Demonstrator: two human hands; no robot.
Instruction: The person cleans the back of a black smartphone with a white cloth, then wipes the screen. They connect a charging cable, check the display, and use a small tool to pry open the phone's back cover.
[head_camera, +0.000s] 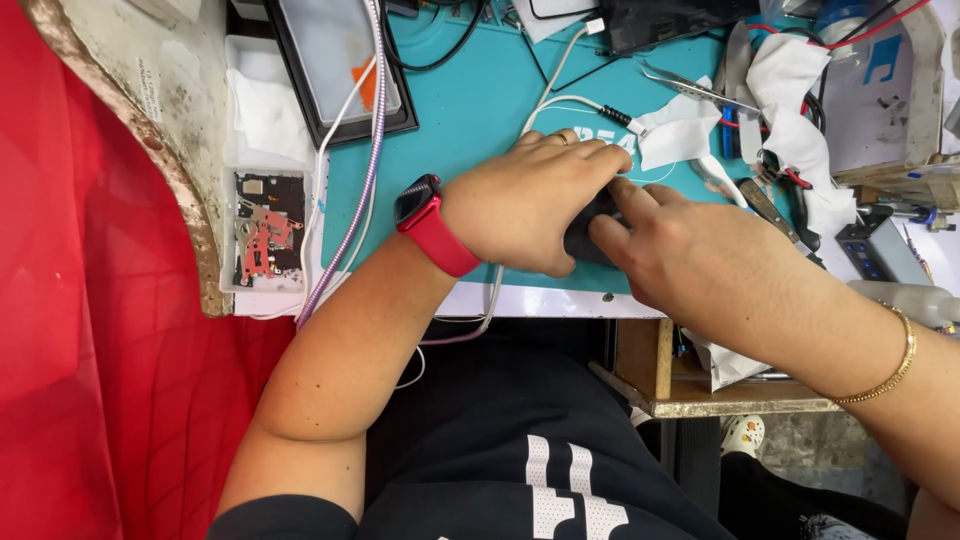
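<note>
My left hand (535, 200), with a red watch on its wrist, wraps over a small black object (585, 235) resting on the teal work mat (460, 110). My right hand (690, 240) presses on the same object from the right, fingertips touching its top. A gold bracelet circles the right wrist. Most of the black object is hidden under both hands, so I cannot tell what kind of thing it is.
A framed flat panel (335, 60) lies at the mat's back left. A white tray with a red circuit part (265, 240) sits at left. Tweezers (690, 88), white tissues (690, 130), cables (350, 210) and hand tools (775, 205) crowd the right side. Red cloth hangs far left.
</note>
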